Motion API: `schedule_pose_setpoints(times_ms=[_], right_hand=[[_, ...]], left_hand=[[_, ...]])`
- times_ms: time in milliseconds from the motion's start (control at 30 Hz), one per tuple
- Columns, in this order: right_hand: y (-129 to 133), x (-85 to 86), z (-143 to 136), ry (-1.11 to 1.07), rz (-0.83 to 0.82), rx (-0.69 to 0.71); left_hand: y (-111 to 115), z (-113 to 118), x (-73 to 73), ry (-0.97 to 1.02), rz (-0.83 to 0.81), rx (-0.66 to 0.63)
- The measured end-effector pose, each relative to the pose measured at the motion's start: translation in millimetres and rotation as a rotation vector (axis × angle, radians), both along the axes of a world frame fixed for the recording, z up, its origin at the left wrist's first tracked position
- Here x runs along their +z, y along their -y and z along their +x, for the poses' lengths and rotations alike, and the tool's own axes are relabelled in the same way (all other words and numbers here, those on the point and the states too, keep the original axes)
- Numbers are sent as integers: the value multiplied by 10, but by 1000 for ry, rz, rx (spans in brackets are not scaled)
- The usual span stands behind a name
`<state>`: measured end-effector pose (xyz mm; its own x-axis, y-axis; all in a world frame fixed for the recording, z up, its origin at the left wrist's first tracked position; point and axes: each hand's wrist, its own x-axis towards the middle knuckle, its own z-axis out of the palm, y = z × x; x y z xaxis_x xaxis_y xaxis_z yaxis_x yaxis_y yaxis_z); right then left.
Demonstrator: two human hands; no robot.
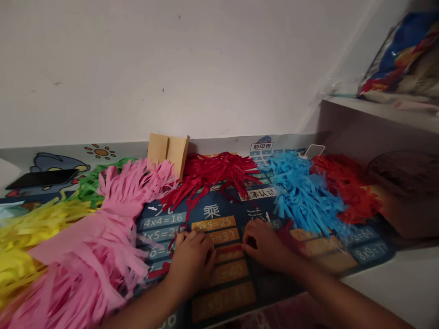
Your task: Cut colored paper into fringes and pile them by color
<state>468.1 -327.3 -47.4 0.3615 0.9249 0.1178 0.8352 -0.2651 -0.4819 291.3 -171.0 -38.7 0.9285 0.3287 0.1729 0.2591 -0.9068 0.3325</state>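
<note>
Both hands, left hand (192, 260) and right hand (265, 246), pinch a red paper strip (229, 250) flat on the mat (370, 256), probably rolling it next.

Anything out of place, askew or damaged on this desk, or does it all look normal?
Nothing looks damaged or spilled. The fringed paper piles, pink, red and blue, lie loosely heaped over the printed mat. One thin red strip curls loose by the left hand; the right hand rests beside it on the mat.

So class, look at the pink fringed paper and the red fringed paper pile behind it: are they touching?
Touching. The head view shows the pink fringed paper with its top strips overlapping the left edge of the red fringed paper pile, with no gap between them.
</note>
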Motion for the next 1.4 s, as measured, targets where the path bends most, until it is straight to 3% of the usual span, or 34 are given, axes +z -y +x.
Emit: schedule_pose_setpoints(times_ms=[233, 333, 400, 467, 533, 667, 767, 867, 933, 1067, 1200, 1400], right_hand=[[16, 21, -43, 420, 111, 350], [-17, -22, -82, 582, 109, 401], [-7, -19, -148, 600, 121, 376], [80, 28, -268, 458, 152, 301], [243, 114, -434, 164, 176, 239], [565, 331, -765, -248, 168, 272], [604, 418, -931, -854, 97, 242], [526, 362, -1090, -1377, 156, 119], [475, 276, -1215, -1467, 309, 55], [428, 161, -1408, -1446, 558, -67], [394, 131, -1469, -1447, 540, -114], [339, 44, -1511, -1336, 533, -117]], left_hand=[[12, 3, -209, 118, 122, -209], [39, 98, -259, 91, 211, -199], [73, 136, -213, 96, 285, -213], [140, 80, -118, 175, 342, -264], [253, -83, -6, 341, 370, -335], [527, -479, 232, 580, 427, -412], [637, -623, 436, 618, 424, -403], [668, -687, 556, 632, 259, -326], [689, -733, 535, 635, 107, -276], [789, -815, 332, 640, -157, -163], [881, -835, 205, 595, -345, -101], [833, -847, 122, 599, -349, -164]])
